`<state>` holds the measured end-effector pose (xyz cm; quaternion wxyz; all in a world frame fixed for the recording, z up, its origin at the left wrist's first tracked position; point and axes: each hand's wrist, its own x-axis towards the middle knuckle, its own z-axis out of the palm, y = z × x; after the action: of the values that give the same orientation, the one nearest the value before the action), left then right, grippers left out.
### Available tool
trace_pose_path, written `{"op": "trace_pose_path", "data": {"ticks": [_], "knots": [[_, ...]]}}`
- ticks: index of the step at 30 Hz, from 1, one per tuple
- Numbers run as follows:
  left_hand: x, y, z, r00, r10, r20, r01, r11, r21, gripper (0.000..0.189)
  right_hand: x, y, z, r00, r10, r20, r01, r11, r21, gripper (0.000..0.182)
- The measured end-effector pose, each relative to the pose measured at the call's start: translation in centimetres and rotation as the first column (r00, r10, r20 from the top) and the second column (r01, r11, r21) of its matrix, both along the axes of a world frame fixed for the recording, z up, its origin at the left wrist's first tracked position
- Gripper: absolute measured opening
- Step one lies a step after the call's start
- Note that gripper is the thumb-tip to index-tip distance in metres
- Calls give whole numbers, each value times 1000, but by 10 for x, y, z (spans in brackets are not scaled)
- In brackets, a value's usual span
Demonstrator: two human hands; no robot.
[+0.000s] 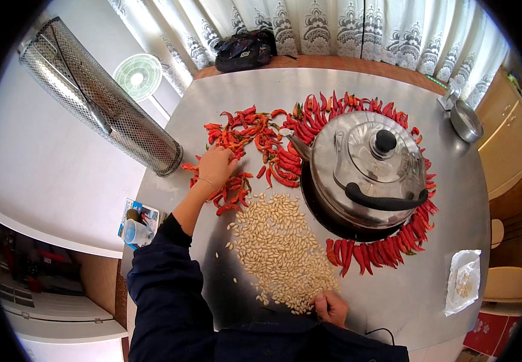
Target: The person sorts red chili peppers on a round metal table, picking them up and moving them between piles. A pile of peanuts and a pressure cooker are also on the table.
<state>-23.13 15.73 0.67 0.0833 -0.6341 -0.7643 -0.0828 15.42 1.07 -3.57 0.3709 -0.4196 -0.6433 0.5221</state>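
Note:
My left hand (218,166) reaches into a loose heap of dried red chili peppers (256,129) on the steel-topped table. Its fingers point down among the pods, and whether they grip one is hidden. My right hand (332,307) rests curled, thumb against the fingers, at the near edge of a spread of pale pumpkin seeds (279,244). No object shows in it. Right of the seeds stands a large stainless steel kettle (365,167) with a black handle, on a dark round base. Chili peppers (378,253) laid side by side curve around much of it.
A metal mesh cylinder (102,99) stands at the left edge, near a plastic cup (135,232). A metal pan (467,121) is at the far right. White paper (463,283) with small bits lies at the right edge. Behind are a dark bag (245,50) and a fan (137,78).

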Motion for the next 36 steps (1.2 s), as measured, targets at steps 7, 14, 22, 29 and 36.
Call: {"op": "trace_pose_path", "data": {"ticks": [7,14,22,29,36], "knots": [[40,-28,23,576,44,816,0,999,-54,22,-4,0,-3,998,-54,-22,56,996,74,25],[135,-72,5,190,119,975,122,982,-143,17,-3,0,1,998,-33,-57,36,999,36,22],[189,-80,-7,297,169,940,205,950,-235,19,-3,-2,-2,997,-19,-74,23,998,54,24],[211,-82,11,223,183,957,259,936,-239,19,-4,-3,-2,988,-46,-146,51,998,27,18],[240,-112,17,180,109,978,308,938,-161,15,2,-2,9,944,-174,-282,166,985,-51,31]]}}
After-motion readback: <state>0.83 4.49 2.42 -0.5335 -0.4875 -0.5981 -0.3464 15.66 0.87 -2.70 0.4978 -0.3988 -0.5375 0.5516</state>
